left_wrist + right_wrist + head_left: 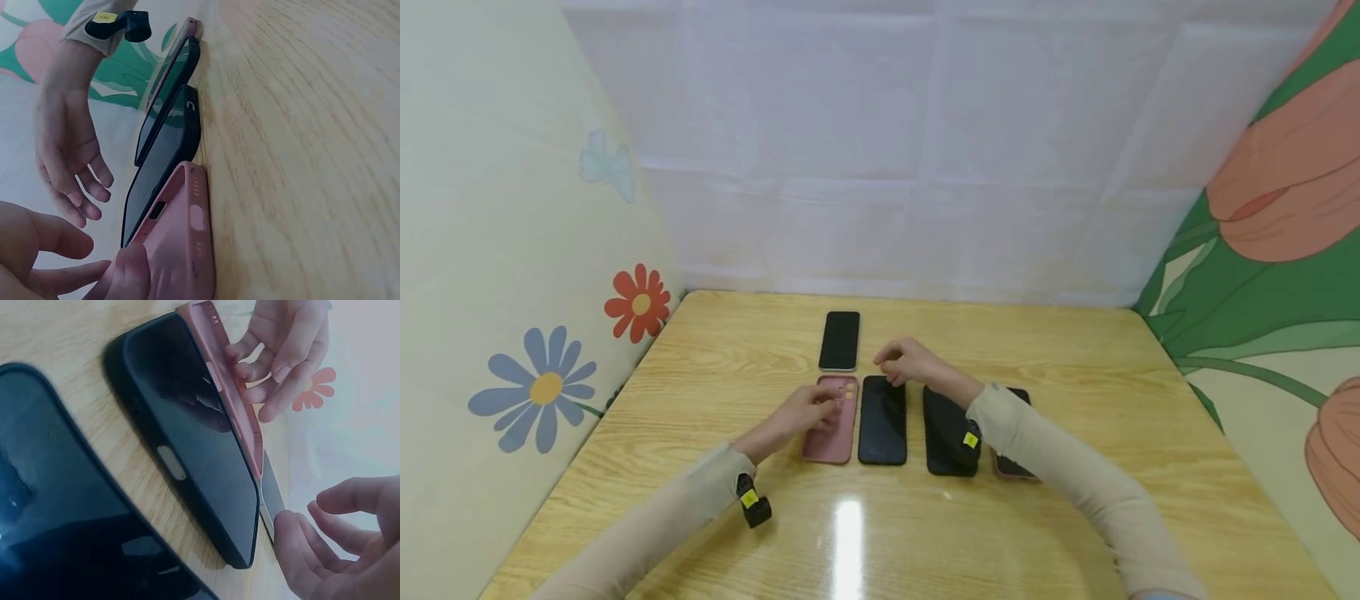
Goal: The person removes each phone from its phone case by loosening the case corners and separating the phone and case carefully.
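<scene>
An empty pink phone case (pixel 829 450) lies open side up on the table, its camera cutouts at the far end. Over it is my left hand (pixel 808 410), fingers loosely bent; its fingertips (pixel 132 265) reach the case's edge, though contact is hard to tell. Directly right of the case lies a phone in a black case (pixel 882 429). My right hand (pixel 907 360) hovers by that phone's far end, fingers loosely curled around nothing. Behind the pink case, a bare phone (pixel 840 342) with a dark screen and silver edge lies flat.
Farther right are another black-cased phone (pixel 946 442) and a phone with a pinkish edge (pixel 1017 468), both partly covered by my right forearm. The wooden table (pixel 737 333) ends at a white cloth backdrop (pixel 887 233). Flower-painted panels flank both sides.
</scene>
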A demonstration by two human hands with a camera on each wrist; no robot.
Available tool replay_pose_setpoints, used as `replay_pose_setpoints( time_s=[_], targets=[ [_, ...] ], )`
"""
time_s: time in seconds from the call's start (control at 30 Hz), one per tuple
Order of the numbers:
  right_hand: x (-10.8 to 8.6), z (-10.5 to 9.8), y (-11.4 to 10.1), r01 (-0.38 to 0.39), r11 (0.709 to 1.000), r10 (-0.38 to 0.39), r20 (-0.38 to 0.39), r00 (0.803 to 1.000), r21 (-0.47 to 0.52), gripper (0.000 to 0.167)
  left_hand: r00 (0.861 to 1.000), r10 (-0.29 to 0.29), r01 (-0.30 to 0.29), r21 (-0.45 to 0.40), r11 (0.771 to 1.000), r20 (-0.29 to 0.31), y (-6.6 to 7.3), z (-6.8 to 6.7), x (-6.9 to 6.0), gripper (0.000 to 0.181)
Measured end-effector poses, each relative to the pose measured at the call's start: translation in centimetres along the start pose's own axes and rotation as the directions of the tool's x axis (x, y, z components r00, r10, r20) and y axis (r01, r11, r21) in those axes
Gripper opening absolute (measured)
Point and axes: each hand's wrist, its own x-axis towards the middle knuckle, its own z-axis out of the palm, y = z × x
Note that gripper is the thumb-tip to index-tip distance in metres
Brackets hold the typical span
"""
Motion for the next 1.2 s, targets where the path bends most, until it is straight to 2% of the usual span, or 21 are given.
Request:
replay_pose_setpoints(
  time_s=[0.13, 0.27, 0.37, 0.43, 0.57, 0.7, 0.83, 0.97, 1.2],
  targets=[
    [-0.3, -0.1, 0.2, -0.002, 1.000, 0.001, -0.015, 1.000, -0.031, 0.026, 0.995, 0.095, -0.095, 0.038, 0.995, 0.026, 0.0, 0.4, 0.1, 0.035],
    [-0.6, -0.1, 0.4, -0.005, 0.998, 0.003, -0.036, 0.999, -0.055, 0.027, 0.980, 0.192, -0.196, 0.095, 0.976, 0.049, 0.2, 1.0, 0.3, 0.031],
    [-0.7, -0.1, 0.7, -0.012, 0.997, 0.009, -0.042, 0.999, -0.073, 0.029, 0.970, 0.230, -0.237, 0.113, 0.965, 0.078, 0.4, 1.4, 0.4, 0.025],
    [-0.7, -0.1, 0.9, -0.017, 0.996, 0.013, -0.041, 0.999, -0.089, 0.030, 0.970, 0.223, -0.232, 0.098, 0.968, 0.095, 0.6, 1.7, 0.3, 0.026],
    [-0.6, -0.1, 1.2, -0.037, 0.995, 0.034, -0.032, 0.999, -0.088, 0.032, 0.979, 0.173, -0.177, 0.031, 0.984, 0.105, 0.8, 2.1, 0.3, 0.035],
    [-0.5, -0.1, 1.5, -0.056, 0.995, 0.055, -0.020, 0.998, -0.078, 0.034, 0.987, 0.141, -0.145, 0.048, 0.988, 0.078, 0.7, 2.2, 0.4, 0.036],
    [-0.5, -0.1, 1.7, -0.074, 0.990, 0.069, -0.043, 0.997, -0.120, 0.036, 0.991, 0.117, -0.122, 0.077, 0.990, 0.072, 0.6, 2.4, 0.7, 0.034],
    [-0.6, -0.3, 2.0, -0.104, 0.981, 0.094, -0.071, 0.993, -0.165, 0.037, 0.991, 0.113, -0.121, 0.107, 0.987, 0.076, 0.9, 2.6, 0.8, 0.030],
    [-0.9, -0.4, 2.4, -0.137, 0.973, 0.130, -0.048, 0.990, -0.185, 0.031, 0.990, 0.116, -0.127, 0.151, 0.980, 0.077, 1.3, 2.9, 0.8, 0.030]
  ],
)
